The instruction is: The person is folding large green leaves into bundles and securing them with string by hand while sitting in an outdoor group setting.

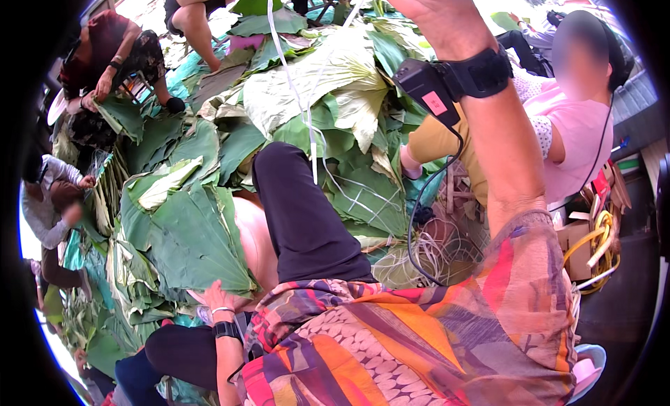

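Note:
My left hand (215, 298), with a band and a dark wristwatch, grips the near edge of a stack of large folded green lotus leaves (193, 238). The stack lies over a smooth pink surface (256, 228) beside my raised knee in dark trousers (301, 212). High at the top edge, my right hand (419, 6) is partly cut off, its fingers outside the picture. White plastic strips (285, 66) hang down from the top edge, one leading up close to that hand. Whether the fingers hold it is hidden. A dark device is strapped to my right wrist.
Heaped lotus leaves (319, 76) cover the ground ahead. Loose white strips (429, 254) lie tangled at my right, near a dark cable (413, 217). A person in pink (576, 123) sits close on the right. Other people (112, 66) sit along the left.

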{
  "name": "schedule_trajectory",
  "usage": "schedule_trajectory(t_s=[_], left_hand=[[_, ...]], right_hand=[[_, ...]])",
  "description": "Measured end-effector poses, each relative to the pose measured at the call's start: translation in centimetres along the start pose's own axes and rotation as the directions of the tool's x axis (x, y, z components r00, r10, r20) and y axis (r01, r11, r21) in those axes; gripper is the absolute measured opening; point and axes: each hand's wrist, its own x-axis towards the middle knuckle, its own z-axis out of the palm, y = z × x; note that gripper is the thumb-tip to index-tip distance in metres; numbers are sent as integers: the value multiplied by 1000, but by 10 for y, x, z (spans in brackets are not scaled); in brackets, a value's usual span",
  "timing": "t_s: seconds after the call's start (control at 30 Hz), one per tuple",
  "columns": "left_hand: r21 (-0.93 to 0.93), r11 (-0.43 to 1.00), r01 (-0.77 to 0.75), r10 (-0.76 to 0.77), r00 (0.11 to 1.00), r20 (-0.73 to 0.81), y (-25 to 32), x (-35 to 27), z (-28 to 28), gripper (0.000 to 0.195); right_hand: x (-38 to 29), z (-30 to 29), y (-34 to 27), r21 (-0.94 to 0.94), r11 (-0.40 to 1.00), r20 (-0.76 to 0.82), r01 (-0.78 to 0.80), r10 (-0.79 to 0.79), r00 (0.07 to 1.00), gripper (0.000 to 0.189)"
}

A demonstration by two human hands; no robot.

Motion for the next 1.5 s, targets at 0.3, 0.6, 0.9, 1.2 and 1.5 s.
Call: schedule_trajectory(t_s=[0.3,0.6,0.9,1.2,1.5], left_hand=[[-57,701,-711,573,514,638,207,-150,179,67],[-349,897,-270,421,289,860,219,-161,259,33],[-260,863,-433,403,282,871,229,-174,260,19],[-356,834,-422,530,430,731,235,-146,125,9],[320,442,-838,554,535,638,257,-179,56,9]], right_hand=[[24,44,-13,185,982,165,20,-51,985,24],[26,25,-28,210,977,191,-26,-15,981,24],[10,35,-22,5,985,58,-174,174,983,22],[-71,-44,111,-453,818,-65,-354,366,928,25],[-221,23,182,-568,671,58,-477,611,790,20]])
